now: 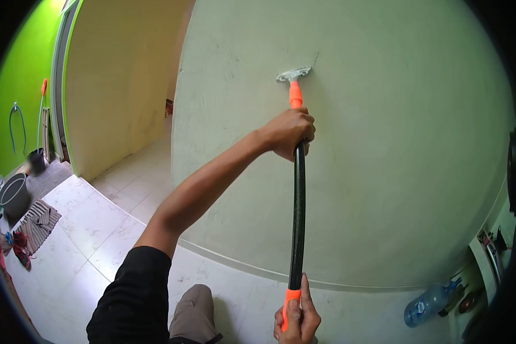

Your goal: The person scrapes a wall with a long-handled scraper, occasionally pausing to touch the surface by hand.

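Note:
A long-handled scraper (pixel 298 218) with a black pole, orange grips and a whitish flat head (pixel 294 74) reaches up along a pale green wall (pixel 407 149). Its head is at the wall surface, beside a short dark mark (pixel 316 58). My left hand (pixel 291 133) is wrapped round the pole just below the upper orange part. Lower down, my right hand (pixel 298 322) grips the orange end of the handle, one finger stretched up along the pole.
At left on the tiled floor (pixel 92 229) are a grey bucket (pixel 15 196), a striped mat (pixel 38 222) and red shoes (pixel 22 251). A doorway with a step lies beyond. A blue water bottle (pixel 427 307) lies at lower right, near a white shelf (pixel 483 258).

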Demonstrator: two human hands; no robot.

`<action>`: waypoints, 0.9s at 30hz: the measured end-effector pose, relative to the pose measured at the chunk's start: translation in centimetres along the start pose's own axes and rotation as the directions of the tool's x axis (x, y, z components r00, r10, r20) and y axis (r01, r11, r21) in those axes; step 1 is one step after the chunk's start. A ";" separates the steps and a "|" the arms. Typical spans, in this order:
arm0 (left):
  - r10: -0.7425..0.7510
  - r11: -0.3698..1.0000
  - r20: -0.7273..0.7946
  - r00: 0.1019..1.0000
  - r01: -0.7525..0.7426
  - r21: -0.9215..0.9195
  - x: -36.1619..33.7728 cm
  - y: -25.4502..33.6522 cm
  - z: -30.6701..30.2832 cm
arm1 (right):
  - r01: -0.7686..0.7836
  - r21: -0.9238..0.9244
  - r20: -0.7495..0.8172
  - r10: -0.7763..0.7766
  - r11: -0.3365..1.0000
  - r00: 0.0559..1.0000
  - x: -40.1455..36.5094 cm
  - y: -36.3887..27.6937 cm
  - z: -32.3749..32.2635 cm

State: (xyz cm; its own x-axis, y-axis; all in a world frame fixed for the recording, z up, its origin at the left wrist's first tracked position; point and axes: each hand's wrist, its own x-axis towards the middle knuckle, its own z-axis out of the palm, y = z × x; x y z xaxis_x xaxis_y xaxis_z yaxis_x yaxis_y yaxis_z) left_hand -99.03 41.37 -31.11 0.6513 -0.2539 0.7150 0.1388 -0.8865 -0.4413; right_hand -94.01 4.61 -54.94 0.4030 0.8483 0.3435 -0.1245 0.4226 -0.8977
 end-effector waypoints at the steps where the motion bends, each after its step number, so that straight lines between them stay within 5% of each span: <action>1: -0.030 1.000 0.021 0.999 0.030 0.003 -0.3 0.1 0.2 | -0.001 -0.027 0.005 0.001 1.000 1.000 0.2 -0.1 0.2; 14: 0.012 1.000 0.017 1.000 -0.013 0.016 -1.0 0.8 0.8 | 0.077 -0.013 0.069 -0.076 0.997 0.995 1.2 2.7 -2.5; 18: -0.027 1.000 0.086 0.996 0.027 0.002 -1.8 1.1 1.6 | -0.006 0.014 0.045 0.005 1.000 0.999 0.3 3.5 -2.5; 21: 0.038 0.999 -0.003 0.999 -0.038 0.001 -2.0 0.3 1.8 | -0.006 0.031 0.046 0.004 0.999 0.999 0.6 4.3 -2.1; 24: 0.040 0.998 -0.031 0.999 -0.038 0.041 -0.1 -2.0 0.3 | 0.069 -0.060 0.033 -0.068 0.996 0.997 2.4 2.6 -0.6; 27: -0.006 1.000 -0.018 1.000 0.006 0.001 0.1 -1.7 -0.6 | -0.044 -0.037 0.009 0.044 0.998 0.999 0.5 -2.0 1.6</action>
State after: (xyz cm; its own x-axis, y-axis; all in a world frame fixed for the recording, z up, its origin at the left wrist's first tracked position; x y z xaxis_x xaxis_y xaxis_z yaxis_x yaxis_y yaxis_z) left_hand -99.66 42.66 -29.96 0.6368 -0.2552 0.7276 0.1435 -0.8879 -0.4370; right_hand -95.04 4.71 -52.56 0.3888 0.8690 0.3061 -0.1083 0.3730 -0.9215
